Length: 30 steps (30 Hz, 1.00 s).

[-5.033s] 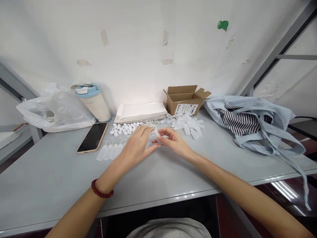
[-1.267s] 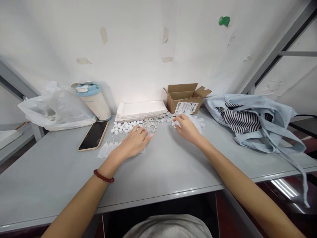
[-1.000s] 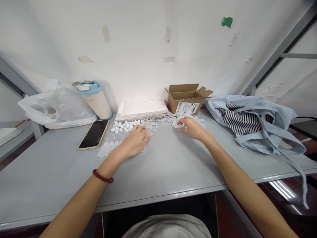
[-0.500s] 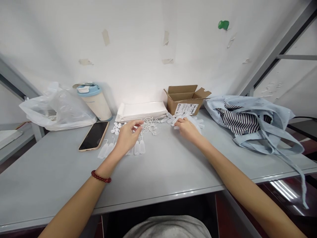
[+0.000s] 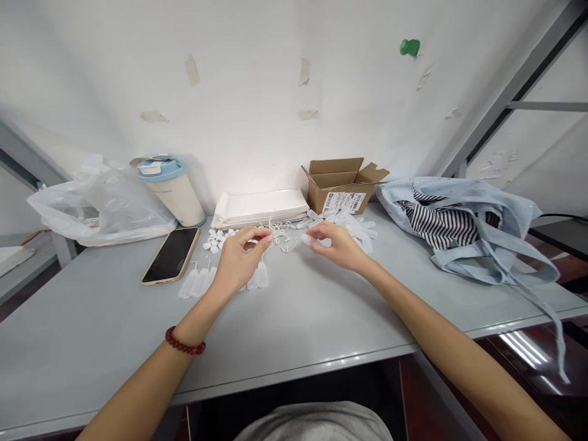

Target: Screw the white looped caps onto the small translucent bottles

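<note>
Inside the narrow pinch of the right hand point(image 5: 335, 246), a small translucent piece point(image 5: 305, 239).

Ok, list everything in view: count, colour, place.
wall: one, white, back
tape scraps: several, beige, wall
green item: one, green, upper right
frame bars: several, grey, both sides
table: one, grey, centre
plastic bag: one, whitish, far left
tumbler: one, cream and blue, behind phone
phone: one, black and tan, left
caps: many, white, right of phone
corded pieces: several, translucent, in front of caps
cords: many, white, centre
stack: one, white, against wall
box: one, brown, right of stack
loose pieces: many, translucent, before box
cloth bag: one, light blue, right
bracelet: one, red, left wrist
shirt: one, grey, bottom
left hand: one, bare, beside cords
right hand: one, bare, pinching translucent piece
</note>
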Tool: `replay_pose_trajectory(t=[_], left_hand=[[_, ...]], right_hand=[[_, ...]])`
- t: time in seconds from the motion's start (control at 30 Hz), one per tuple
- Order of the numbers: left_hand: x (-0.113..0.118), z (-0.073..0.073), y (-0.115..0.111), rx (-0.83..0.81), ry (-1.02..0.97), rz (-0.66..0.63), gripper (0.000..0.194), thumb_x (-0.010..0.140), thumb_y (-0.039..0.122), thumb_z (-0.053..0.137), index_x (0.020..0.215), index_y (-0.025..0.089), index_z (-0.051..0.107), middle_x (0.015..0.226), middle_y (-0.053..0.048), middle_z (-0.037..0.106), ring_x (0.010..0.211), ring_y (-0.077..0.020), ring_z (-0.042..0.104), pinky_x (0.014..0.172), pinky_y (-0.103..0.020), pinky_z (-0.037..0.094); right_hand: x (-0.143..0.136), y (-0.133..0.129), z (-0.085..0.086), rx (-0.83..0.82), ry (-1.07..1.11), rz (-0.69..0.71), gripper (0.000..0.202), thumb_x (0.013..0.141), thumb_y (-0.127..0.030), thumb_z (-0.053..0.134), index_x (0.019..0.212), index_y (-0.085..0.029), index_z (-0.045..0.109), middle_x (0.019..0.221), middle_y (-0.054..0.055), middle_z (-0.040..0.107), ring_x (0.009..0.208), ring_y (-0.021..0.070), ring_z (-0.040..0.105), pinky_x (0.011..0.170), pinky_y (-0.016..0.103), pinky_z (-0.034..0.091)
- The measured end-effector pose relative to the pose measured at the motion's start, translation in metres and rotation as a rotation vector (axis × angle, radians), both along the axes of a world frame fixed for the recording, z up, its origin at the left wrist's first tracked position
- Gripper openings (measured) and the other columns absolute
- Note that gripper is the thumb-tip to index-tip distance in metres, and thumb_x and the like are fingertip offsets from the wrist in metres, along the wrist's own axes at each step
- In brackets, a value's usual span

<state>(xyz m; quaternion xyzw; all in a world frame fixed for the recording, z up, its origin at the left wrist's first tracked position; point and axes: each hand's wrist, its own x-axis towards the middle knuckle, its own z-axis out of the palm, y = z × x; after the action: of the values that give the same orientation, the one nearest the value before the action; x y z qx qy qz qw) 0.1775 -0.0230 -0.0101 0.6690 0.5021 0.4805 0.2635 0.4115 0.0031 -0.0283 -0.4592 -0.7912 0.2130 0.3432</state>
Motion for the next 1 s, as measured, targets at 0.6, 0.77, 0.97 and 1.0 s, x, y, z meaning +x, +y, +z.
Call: replay_pose_trajectory(t=[0.6, 0.77, 0.97, 1.0], left_hand=[[0.018, -0.010, -0.017, 0.228, 0.155, -0.143, 0.019, 0.091, 0.026, 0.053, 0.095, 0.020, 0.071, 0.096, -0.005, 0.071, 0.088, -0.0181, 0.065, 0.076, -0.030, 0.054], [0.017, -0.016, -0.014, 0.524, 0.289, -0.157, 0.024, 0.091, 0.014, 0.050, 0.108, 0.016, 0.067, 0.103, -0.010, 0.070, 0.091, -0.0179, 0.066, 0.078, -0.031, 0.055], [0.019, -0.018, -0.015, 0.730, 0.392, -0.150, 0.030, 0.089, 0.005, 0.050, 0.117, 0.012, 0.061, 0.108, -0.014, 0.068, 0.100, -0.0209, 0.065, 0.087, -0.035, 0.055], [0.019, -0.018, -0.016, 0.750, 0.400, -0.146, 0.031, 0.089, 0.005, 0.051, 0.117, 0.011, 0.060, 0.107, -0.015, 0.068, 0.099, -0.0212, 0.065, 0.087, -0.035, 0.055]], right_hand=[[-0.029, -0.031, 0.006, -0.245, 0.454, 0.193, 0.024, 0.078, -0.034, 0.068, 0.096, -0.018, 0.064, 0.097, 0.006, 0.068, 0.087, 0.0178, 0.064, 0.083, 0.036, 0.053], [-0.029, -0.030, 0.004, -0.148, 0.475, 0.188, 0.033, 0.079, -0.030, 0.067, 0.110, -0.019, 0.064, 0.105, 0.008, 0.069, 0.099, 0.0208, 0.064, 0.089, 0.038, 0.052], [-0.029, -0.034, 0.009, -0.138, 0.494, 0.113, 0.026, 0.079, -0.031, 0.069, 0.102, -0.020, 0.070, 0.099, 0.005, 0.071, 0.089, 0.0187, 0.066, 0.085, 0.036, 0.052], [-0.030, -0.034, 0.009, -0.150, 0.514, 0.096, 0.026, 0.078, -0.032, 0.070, 0.101, -0.020, 0.070, 0.098, 0.005, 0.071, 0.089, 0.0190, 0.066, 0.085, 0.036, 0.053]])
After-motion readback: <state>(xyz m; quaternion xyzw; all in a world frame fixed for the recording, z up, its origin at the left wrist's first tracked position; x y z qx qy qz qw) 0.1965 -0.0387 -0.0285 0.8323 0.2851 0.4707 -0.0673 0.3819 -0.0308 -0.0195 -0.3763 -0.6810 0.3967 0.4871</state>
